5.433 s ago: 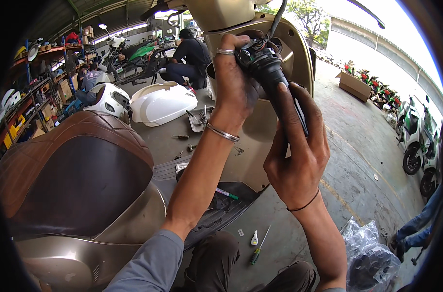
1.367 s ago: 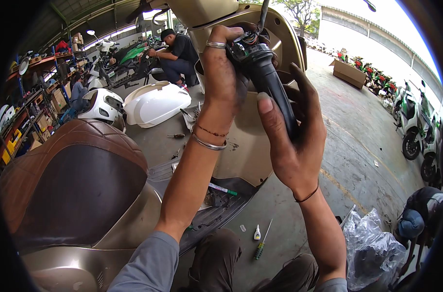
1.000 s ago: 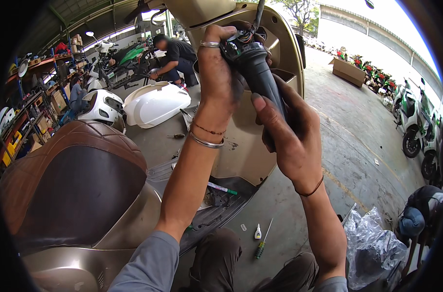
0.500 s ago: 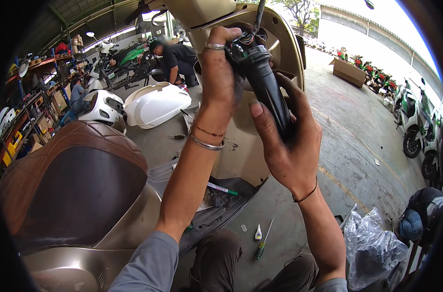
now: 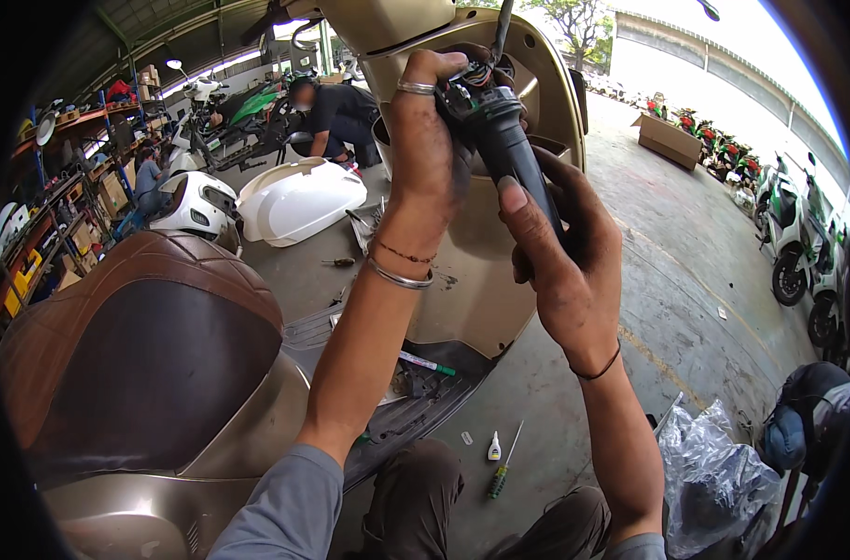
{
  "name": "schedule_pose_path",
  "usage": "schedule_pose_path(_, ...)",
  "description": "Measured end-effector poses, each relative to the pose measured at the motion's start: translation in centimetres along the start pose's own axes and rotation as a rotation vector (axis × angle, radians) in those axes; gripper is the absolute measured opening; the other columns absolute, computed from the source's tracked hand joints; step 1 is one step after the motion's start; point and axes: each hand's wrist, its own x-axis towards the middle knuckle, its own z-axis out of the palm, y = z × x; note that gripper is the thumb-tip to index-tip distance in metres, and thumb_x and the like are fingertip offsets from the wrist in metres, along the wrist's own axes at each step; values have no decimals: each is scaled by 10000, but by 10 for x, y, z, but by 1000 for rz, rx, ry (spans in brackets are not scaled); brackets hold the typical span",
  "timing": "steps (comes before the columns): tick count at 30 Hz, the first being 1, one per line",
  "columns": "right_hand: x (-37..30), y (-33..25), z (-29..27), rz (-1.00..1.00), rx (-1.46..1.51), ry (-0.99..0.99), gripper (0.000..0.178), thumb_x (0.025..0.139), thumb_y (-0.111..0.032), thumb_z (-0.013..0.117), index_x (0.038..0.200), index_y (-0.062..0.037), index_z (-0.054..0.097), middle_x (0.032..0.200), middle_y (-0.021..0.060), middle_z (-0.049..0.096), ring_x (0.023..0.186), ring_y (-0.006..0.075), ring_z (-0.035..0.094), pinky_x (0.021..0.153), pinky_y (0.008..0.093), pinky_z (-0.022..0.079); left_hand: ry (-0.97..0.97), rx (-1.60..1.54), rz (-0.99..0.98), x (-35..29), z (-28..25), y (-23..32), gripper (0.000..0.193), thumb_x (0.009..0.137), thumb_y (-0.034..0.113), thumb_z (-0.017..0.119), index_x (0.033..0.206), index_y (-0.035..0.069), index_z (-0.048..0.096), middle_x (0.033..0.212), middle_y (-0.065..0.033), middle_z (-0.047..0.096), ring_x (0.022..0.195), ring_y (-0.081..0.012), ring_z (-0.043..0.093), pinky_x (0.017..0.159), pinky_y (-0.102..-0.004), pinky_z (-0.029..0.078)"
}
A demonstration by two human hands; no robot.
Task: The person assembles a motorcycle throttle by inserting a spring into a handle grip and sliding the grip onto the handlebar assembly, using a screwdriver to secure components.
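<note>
A black, tubular handlebar grip (image 5: 521,168) was held slantwise between both hands. Its wider upper end, with thin coloured wires (image 5: 481,75) exposed, was clasped by the left hand (image 5: 423,149), fingers mostly hidden behind it. The lower end was wrapped by the curled right hand (image 5: 579,271), thumb laid along it, the tip lost in there. Above the left hand, a thick grey cable (image 5: 502,33) was cut off. Beyond the left wrist, a shallow grey tray (image 5: 354,224) was half blocked, its contents kinda hard to make out. Below the right hand, a dark bulky thing (image 5: 714,499) was covered by a crinkly clear plastic bag (image 5: 691,439). Beyond that hand, the inside of an open brown cardboard box (image 5: 668,142) couldn't be seen.
</note>
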Motion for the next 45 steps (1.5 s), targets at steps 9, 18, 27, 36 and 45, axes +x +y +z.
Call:
schedule_pose_path(9,2,-5,-4,93,36,-36,513,906,-326,708,1245,36,574,865,77,646,718,75,566,609,217,449,52,132,11,0,4,-1,362,904,368,526,1010,35,621,830,-117,671,719,-244,686,690,-375,580)
schedule_pose_path(18,2,-6,-2,115,63,-48,536,906,-335,709,1252,47,559,863,73,638,703,72,546,594,214,426,50,139,13,0,2,-1,365,908,383,532,1018,48,624,845,-106,674,730,-240,688,692,-367,570)
schedule_pose_path(27,1,-6,-2,95,56,-46,519,916,-319,700,1251,50,557,881,75,642,723,75,551,615,218,437,50,82,6,-4,6,1,320,902,332,607,989,25,634,826,-69,650,712,-158,654,682,-289,548)
schedule_pose_path(36,2,-4,-1,92,63,-46,519,916,-322,701,1250,48,556,880,74,642,737,72,547,629,218,434,48,143,2,0,3,-1,358,912,383,534,1006,54,637,845,-104,678,740,-229,677,724,-344,548)
schedule_pose_path(45,1,-3,2,99,54,-40,516,913,-323,702,1242,47,557,850,67,636,704,70,531,614,219,423,66,146,-6,-1,1,1,361,910,386,539,991,48,636,835,-110,684,741,-223,677,732,-340,547)
